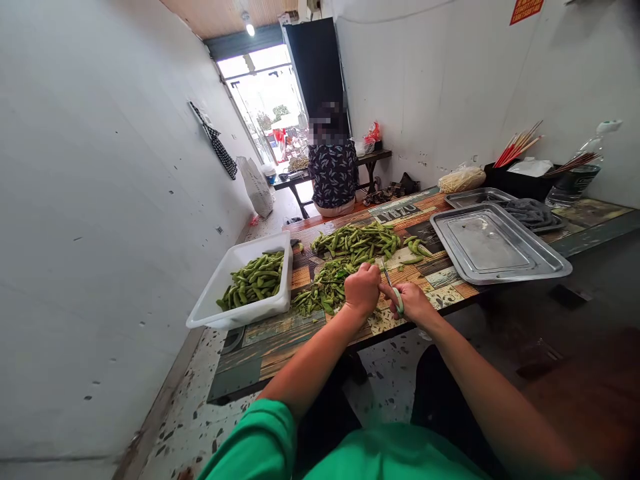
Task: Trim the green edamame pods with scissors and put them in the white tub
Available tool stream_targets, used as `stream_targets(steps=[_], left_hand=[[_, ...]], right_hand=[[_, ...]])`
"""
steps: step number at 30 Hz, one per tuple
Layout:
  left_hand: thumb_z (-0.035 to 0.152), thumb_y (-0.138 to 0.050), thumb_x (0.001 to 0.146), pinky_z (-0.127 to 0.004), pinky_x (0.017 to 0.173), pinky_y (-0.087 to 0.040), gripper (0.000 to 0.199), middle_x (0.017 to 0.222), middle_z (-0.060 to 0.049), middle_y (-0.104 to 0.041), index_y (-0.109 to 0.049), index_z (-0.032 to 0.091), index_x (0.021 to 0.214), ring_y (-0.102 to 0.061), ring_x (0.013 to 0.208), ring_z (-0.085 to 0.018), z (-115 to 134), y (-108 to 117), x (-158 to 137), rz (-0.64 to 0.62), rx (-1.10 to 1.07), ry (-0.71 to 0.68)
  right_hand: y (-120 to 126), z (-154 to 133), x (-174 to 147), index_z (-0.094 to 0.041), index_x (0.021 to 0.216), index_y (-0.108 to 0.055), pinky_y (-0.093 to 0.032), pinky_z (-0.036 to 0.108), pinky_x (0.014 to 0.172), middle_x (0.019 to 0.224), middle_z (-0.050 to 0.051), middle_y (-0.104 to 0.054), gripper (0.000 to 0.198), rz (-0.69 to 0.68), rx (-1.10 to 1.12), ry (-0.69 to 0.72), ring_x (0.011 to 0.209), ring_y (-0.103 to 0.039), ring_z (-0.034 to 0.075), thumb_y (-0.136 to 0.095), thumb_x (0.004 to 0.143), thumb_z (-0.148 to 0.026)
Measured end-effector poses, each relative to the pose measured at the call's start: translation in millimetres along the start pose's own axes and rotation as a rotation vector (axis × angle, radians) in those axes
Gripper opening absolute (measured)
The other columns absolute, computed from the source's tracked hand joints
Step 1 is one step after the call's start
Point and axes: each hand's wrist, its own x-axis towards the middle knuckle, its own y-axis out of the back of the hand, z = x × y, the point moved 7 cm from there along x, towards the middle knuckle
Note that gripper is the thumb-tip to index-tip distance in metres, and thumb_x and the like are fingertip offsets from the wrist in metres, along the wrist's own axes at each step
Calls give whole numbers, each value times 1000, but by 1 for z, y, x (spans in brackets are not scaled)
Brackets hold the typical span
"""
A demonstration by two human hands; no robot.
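Note:
My right hand (413,303) is closed round the pale green handles of a pair of scissors (399,301), whose blades point up and away between my hands. Just left of the blades, my left hand (363,288) makes a fist with a green soybean pod (381,269) at its fingertips, mostly hidden. Beyond both hands lies a heap of green soybean pods (356,241) on the patterned table (285,343). Small clippings and leaves (320,297) are scattered left of my left fist. A few pods (417,248) lie apart at the right of the heap.
A white plastic bin (240,320) with pods in it stands at the table's left end. On the right are a metal tray (500,243), a second tray (480,195) behind it, a black box of skewers (517,180) and a bottle (575,180). A person (333,170) sits beyond the table.

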Motion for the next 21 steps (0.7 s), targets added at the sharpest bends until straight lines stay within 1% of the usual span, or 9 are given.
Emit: stream_targets(steps=[3,5,7,9,11,13,16,21], left_hand=[[31,-45,87,-24,66,-39,22,103,-7,-58,-64,19,84,-59,83,-15,-7,2,3,27,-87,66],[32,-54,82,-24,66,-39,19,95,-7,-61,-65,18,80,-58,81,-15,-15,2,7,61,-253,114],[34,-61,77,-22,61,-38,18,82,-5,-63,-65,16,81,-56,71,-13,-26,-2,12,45,-555,195],[36,-65,73,-21,52,-34,25,74,-3,-64,-62,14,84,-48,55,-8,-33,-14,15,-54,-941,312],[39,-67,71,-19,42,-25,31,75,-3,-65,-59,13,85,-36,42,-3,-32,-24,14,-165,-1277,412],[39,-70,68,-20,38,-16,34,77,-3,-66,-57,13,84,-25,36,1,-27,-29,11,-235,-1475,469],[36,-72,66,-20,36,-11,33,74,-3,-66,-53,14,81,-20,33,2,-20,-30,6,-274,-1576,487],[35,-73,66,-19,34,-10,34,71,-2,-67,-51,14,83,-22,31,2,-14,-30,-1,-306,-1590,447]], right_hand=[[4,-3,-2,-17,53,-52,-34,18,33,38,-3,-52,42,45,-28,36,31,-51,10,-64,72,-53],[6,-3,-3,-18,53,-50,-32,17,32,38,-3,-51,43,51,-1,40,32,-51,9,-66,71,-54],[4,-1,-5,-18,58,-51,-33,17,30,43,-3,-54,42,25,81,2,34,-52,10,-66,70,-55],[1,2,-8,-18,65,-52,-36,18,28,47,-2,-56,41,-17,181,-49,38,-55,12,-67,69,-56],[-4,3,-11,-18,68,-52,-39,19,28,49,-2,-56,43,-51,246,-85,40,-56,12,-69,66,-57],[-7,1,-13,-18,69,-52,-40,19,28,49,-3,-55,44,-58,276,-81,40,-55,12,-70,65,-58],[-8,-3,-13,-17,69,-52,-40,19,28,50,-2,-55,45,-46,301,-44,41,-55,12,-68,66,-59],[-4,-7,-13,-17,65,-53,-36,18,27,48,-2,-54,45,-40,255,0,38,-53,11,-64,70,-60]])
